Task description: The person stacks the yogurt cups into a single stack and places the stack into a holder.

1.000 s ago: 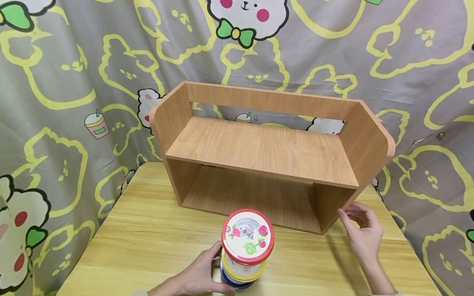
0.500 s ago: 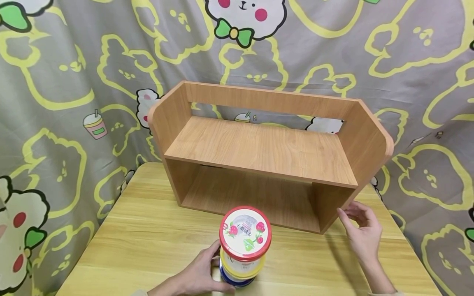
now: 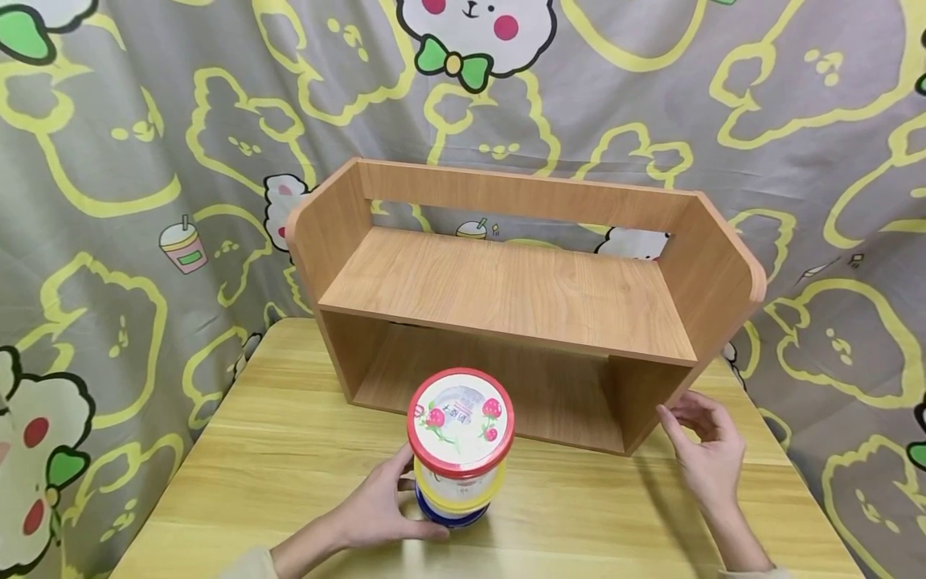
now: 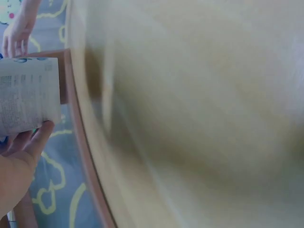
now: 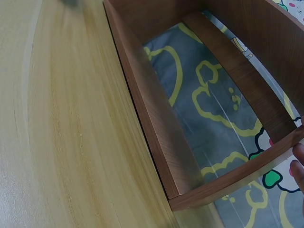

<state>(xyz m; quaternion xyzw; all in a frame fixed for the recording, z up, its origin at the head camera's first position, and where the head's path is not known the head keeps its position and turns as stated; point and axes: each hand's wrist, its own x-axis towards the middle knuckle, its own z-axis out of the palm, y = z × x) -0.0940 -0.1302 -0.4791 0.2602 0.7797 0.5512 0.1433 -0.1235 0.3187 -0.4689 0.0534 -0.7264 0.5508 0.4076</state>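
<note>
A stack of round canisters stands upright in front of the shelf in the head view. It has a red-rimmed strawberry lid on top, then a yellow rim and a blue one below. My left hand grips it low from the left, thumb at the near side. In the left wrist view a white printed canister lies within the fingers. I cannot tell whether the stack touches the table. My right hand pinches the front edge of the right side panel of a wooden two-tier shelf; fingertips show at that panel.
The shelf stands at the back of a light wooden table, its lower compartment opening toward me. A slatted back leaves gaps. Grey patterned curtain hangs behind and at both sides.
My left hand and the canister stack have moved forward and a little left, closer to the shelf. The right hand keeps its place at the side panel. The head view has shifted slightly.
</note>
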